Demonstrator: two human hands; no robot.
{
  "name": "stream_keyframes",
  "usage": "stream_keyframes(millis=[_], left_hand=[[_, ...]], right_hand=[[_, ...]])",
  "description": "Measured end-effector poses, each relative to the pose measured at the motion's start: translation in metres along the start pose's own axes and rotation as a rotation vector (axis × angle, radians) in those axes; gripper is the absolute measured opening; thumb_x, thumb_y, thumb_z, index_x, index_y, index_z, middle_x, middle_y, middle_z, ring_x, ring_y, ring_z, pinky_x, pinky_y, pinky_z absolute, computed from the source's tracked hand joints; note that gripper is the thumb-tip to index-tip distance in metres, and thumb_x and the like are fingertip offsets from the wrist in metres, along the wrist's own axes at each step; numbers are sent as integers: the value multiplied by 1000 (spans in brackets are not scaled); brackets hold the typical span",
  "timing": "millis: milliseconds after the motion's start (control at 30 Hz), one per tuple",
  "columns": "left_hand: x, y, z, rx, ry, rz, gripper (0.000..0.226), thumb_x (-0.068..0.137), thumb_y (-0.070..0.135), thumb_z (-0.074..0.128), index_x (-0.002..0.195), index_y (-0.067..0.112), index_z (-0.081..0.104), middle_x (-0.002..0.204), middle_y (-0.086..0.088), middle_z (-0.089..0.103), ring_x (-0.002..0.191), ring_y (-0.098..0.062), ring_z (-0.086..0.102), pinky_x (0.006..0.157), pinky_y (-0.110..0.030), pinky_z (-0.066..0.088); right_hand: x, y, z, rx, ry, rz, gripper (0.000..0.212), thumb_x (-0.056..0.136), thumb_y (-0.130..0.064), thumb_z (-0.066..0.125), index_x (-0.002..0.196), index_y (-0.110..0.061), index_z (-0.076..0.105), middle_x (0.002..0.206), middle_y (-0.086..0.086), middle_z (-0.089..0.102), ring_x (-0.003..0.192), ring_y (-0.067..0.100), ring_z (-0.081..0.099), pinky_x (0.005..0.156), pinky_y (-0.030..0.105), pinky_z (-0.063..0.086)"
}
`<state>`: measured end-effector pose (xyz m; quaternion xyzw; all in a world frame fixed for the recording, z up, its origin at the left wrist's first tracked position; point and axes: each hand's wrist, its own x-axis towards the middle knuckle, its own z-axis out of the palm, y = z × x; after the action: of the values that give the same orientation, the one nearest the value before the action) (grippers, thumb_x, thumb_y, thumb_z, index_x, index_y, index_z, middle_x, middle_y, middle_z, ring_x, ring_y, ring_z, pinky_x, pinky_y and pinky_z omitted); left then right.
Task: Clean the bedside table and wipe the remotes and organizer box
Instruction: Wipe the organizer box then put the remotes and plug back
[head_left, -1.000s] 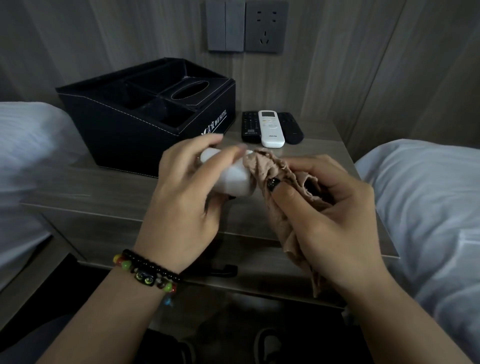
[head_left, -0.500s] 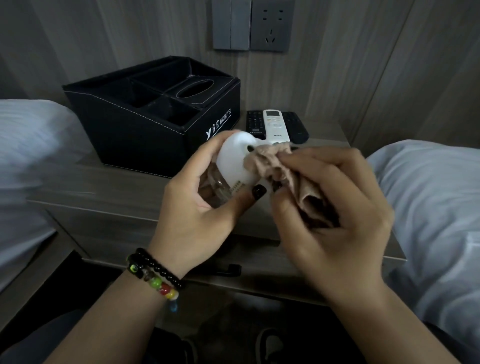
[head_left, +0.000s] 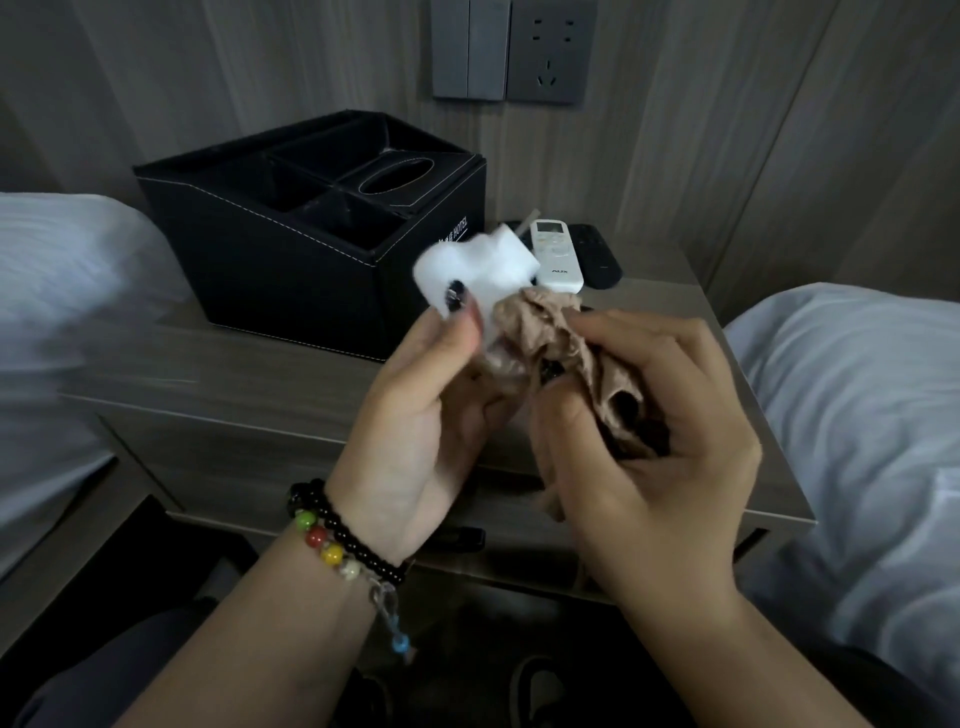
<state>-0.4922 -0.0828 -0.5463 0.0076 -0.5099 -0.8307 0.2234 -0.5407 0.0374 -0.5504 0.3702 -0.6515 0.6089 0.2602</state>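
So the left hand (head_left: 415, 415) is held up over the front half of the surface (head_left: 234, 384), and its grip is wrapped around a white object (head_left: 467, 270), thumb pressed on the near face with a dark painted nail showing. The thing is blurry, so I can't tell exactly what it is, just white plastic with rounded edges. The right hand (head_left: 649, 436) has its fingers curled around a bunched-up tan cloth (head_left: 550, 332), and the top of the cloth is touching the lower right side of the white object. A tail of the cloth hangs down below the right palm.

On the surface itself, the black organizer box (head_left: 291, 260) sits at the back left, close to the wall. It has open compartments on top and an oval tissue slot, white stitching along the edges, and white lettering on the side facing the remotes. Just to its right, along the back edge, are the remotes: a white remote (head_left: 558, 257) lying flat, and a black remote (head_left: 597, 254) right beside it on the right, touching or nearly so. Something dark peeks out left of the white one too, but the held object mostly hides it.

There's a beaded bracelet (head_left: 343, 535) on the left wrist, white bedding on both sides, and a wall outlet (head_left: 550, 52) above.
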Motion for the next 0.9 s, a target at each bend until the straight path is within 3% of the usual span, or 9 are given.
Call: stream_keyframes(millis=[133, 233, 267, 333, 433, 567, 667, 800, 900], left_hand=[[3, 3, 8, -61, -82, 19, 67, 86, 46, 46, 141, 7, 42, 136, -21, 53, 124, -32, 52, 107, -43, 41], [5, -6, 18, 36, -104, 27, 65, 87, 39, 50, 142, 6, 39, 139, -23, 50, 129, -38, 48, 110, -50, 38], [6, -10, 20, 101, -100, 42, 62, 88, 36, 53, 141, 7, 40, 137, -20, 52, 129, -36, 49, 109, -51, 38], [8, -16, 23, 227, -82, 97, 51, 91, 27, 56, 138, 13, 44, 129, -5, 62, 122, -22, 56, 101, -38, 46], [8, -21, 26, 299, -43, 199, 50, 86, 13, 58, 134, 21, 43, 118, 10, 66, 112, -6, 62, 89, -20, 50], [10, -26, 29, 391, 59, 315, 63, 81, 15, 71, 136, 19, 39, 122, 13, 63, 120, -9, 57, 103, -32, 46], [9, -26, 28, 464, 84, 313, 66, 78, 27, 68, 137, 20, 39, 122, 16, 62, 120, -8, 56, 103, -38, 46], [1, -26, 39, 481, -6, 199, 61, 79, 29, 73, 131, 35, 42, 124, 22, 60, 120, 2, 54, 101, -17, 42], [14, -18, 53, 569, -49, 208, 61, 76, 31, 74, 129, 33, 44, 122, 20, 62, 117, 1, 56, 94, -14, 45]], right_hand=[[12, -7, 2, 310, 81, 551, 12, 87, -6, 63, 86, -14, 72, 76, 11, 66, 60, 9, 61, 56, 20, 48], [19, 1, -6, 615, 83, 992, 22, 90, -10, 60, 70, -15, 65, 61, 2, 63, 59, 11, 62, 56, 24, 51], [22, 4, -10, 727, 59, 1088, 24, 90, -14, 59, 66, -16, 60, 58, 1, 59, 56, 13, 59, 53, 26, 49], [28, 5, -17, 876, -10, 1227, 29, 90, -17, 55, 62, -14, 55, 53, 1, 53, 48, 12, 54, 44, 23, 44], [33, 8, -22, 980, -107, 1301, 40, 94, -18, 50, 57, -9, 62, 51, 5, 59, 44, 12, 60, 41, 15, 47], [35, 16, -24, 960, -184, 1328, 22, 88, -17, 56, 75, -3, 68, 71, 13, 63, 64, 21, 64, 56, 22, 51], [34, 24, -26, 861, -156, 1309, 15, 83, -18, 62, 90, -6, 69, 79, 14, 62, 70, 24, 62, 61, 31, 51], [37, 36, -28, 789, -62, 1240, 20, 83, -19, 62, 92, -3, 70, 80, 15, 68, 72, 26, 67, 70, 37, 54], [42, 40, -36, 752, -20, 1132, 18, 88, -20, 60, 90, -6, 72, 88, 14, 71, 81, 26, 69, 77, 39, 53]])
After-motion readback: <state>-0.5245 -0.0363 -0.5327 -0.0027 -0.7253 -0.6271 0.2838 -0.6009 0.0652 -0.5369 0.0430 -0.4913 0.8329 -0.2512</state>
